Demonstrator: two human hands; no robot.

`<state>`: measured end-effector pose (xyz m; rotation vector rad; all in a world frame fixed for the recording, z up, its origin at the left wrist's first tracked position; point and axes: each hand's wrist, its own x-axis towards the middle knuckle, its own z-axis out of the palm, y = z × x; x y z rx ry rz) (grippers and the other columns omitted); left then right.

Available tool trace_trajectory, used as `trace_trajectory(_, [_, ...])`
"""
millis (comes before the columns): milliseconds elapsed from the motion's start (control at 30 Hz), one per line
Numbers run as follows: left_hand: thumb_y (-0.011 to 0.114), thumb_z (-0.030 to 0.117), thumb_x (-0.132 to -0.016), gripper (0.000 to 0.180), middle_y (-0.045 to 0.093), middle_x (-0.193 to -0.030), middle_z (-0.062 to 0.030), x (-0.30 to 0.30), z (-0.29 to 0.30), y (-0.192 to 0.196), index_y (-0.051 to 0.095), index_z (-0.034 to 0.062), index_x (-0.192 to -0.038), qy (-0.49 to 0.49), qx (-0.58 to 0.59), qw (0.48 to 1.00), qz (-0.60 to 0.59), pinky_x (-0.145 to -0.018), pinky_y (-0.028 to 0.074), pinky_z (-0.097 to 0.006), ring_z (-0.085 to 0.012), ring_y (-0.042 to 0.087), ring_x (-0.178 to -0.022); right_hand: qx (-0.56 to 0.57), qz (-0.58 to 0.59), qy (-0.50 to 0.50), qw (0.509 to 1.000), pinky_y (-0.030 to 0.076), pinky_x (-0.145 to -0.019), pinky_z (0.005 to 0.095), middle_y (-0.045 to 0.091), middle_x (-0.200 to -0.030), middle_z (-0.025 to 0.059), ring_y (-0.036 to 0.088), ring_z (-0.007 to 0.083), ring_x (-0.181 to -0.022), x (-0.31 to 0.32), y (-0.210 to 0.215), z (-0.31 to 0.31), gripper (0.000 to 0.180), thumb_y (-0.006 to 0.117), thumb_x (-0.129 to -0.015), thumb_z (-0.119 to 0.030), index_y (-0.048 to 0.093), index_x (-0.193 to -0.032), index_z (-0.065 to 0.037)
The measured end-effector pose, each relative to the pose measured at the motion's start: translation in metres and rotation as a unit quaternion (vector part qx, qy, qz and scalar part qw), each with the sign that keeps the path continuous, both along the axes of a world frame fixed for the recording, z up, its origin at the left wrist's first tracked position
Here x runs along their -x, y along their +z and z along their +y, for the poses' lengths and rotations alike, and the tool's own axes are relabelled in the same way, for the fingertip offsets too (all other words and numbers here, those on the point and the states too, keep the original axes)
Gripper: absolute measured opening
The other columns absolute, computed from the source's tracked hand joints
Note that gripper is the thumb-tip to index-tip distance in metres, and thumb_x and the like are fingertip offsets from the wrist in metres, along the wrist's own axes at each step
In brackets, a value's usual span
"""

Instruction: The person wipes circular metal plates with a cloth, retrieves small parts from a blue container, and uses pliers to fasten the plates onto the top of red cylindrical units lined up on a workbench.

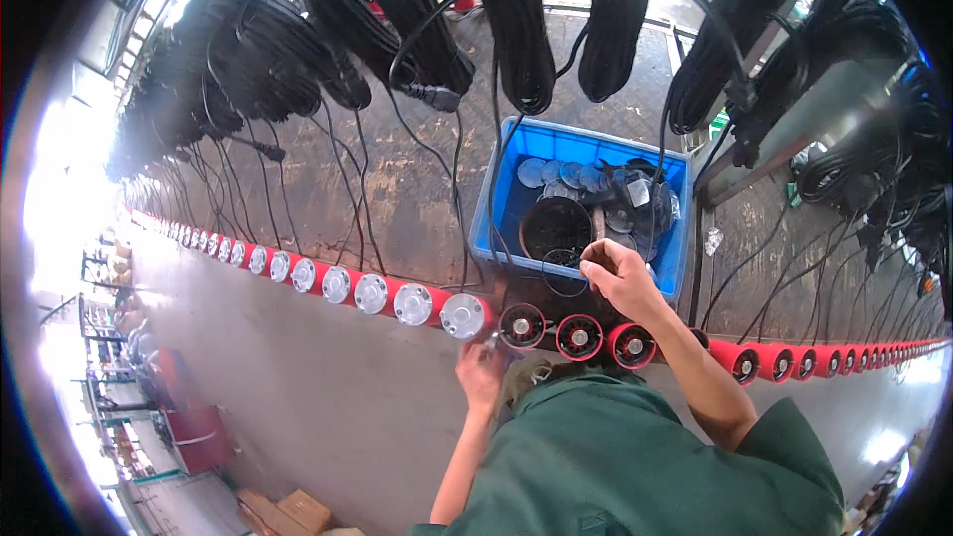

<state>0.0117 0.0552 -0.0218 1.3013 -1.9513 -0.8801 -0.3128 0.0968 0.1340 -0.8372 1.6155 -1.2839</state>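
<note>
Best seated square: black ring (564, 272) pinched in right hand (620, 278), left hand (479, 369), grip unclear, near uncapped red lamp (522, 326).

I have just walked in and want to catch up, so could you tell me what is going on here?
A person in a green top stands at a long row of red round housings. The right hand reaches into a blue bin of clear discs, pinching something small. The left hand rests by the last covered housing. Housings to the left carry clear covers; those to the right are open. Black cable coils hang above.
</note>
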Motion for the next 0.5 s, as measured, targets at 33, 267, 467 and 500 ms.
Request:
trace_trajectory(33, [0.073, 0.008, -0.092, 0.007, 0.072, -0.114, -0.0211, -0.008, 0.003, 0.014, 0.071, 0.0014, -0.092, 0.013, -0.064, 0.996, 0.059, -0.082, 0.059, -0.046, -0.0380, 0.073, -0.094, -0.005, -0.025, 0.011, 1.000, 0.049, -0.068, 0.0245, 0.068, -0.088, -0.0004, 0.060, 0.0076, -0.075, -0.003, 0.007, 0.003, 0.013, 0.066, -0.104, -0.012, 0.068, -0.107, 0.000])
trace_trajectory(267, [0.059, 0.044, -0.106, 0.049, 0.060, -0.145, -0.0243, -0.003, 0.014, 0.143, 0.054, 0.0049, -0.135, -0.029, -0.473, 0.702, 0.531, -0.104, 0.055, -0.067, -0.0425, 0.063, -0.133, -0.031, -0.205, 0.167, 0.964, 0.050, -0.068, 0.0220, 0.071, -0.096, 0.0016, 0.061, 0.0050, -0.077, -0.042, 0.056, 0.003, 0.013, 0.068, -0.104, -0.008, 0.069, -0.114, 0.000])
trace_trajectory(467, [0.062, 0.038, -0.103, 0.074, 0.049, -0.154, -0.0191, 0.039, 0.005, 0.202, 0.030, 0.0077, -0.162, -0.072, -0.462, 0.687, 0.556, -0.111, 0.051, -0.066, -0.0392, 0.055, -0.143, 0.117, 0.129, 0.241, 0.955, 0.058, -0.083, 0.0417, 0.074, -0.104, 0.0196, 0.074, 0.0352, -0.094, -0.083, 0.074, -0.021, 0.021, 0.074, -0.097, -0.010, 0.070, -0.115, 0.000])
trace_trajectory(500, [0.061, 0.033, -0.102, 0.072, 0.049, -0.156, -0.0182, 0.040, 0.004, 0.207, 0.032, 0.0080, -0.163, -0.080, -0.461, 0.697, 0.544, -0.112, 0.051, -0.066, -0.0380, 0.053, -0.145, 0.133, 0.152, 0.236, 0.951, 0.058, -0.082, 0.0429, 0.074, -0.104, 0.0196, 0.073, 0.0379, -0.094, -0.085, 0.075, -0.024, 0.020, 0.074, -0.097, -0.010, 0.070, -0.114, 0.000])
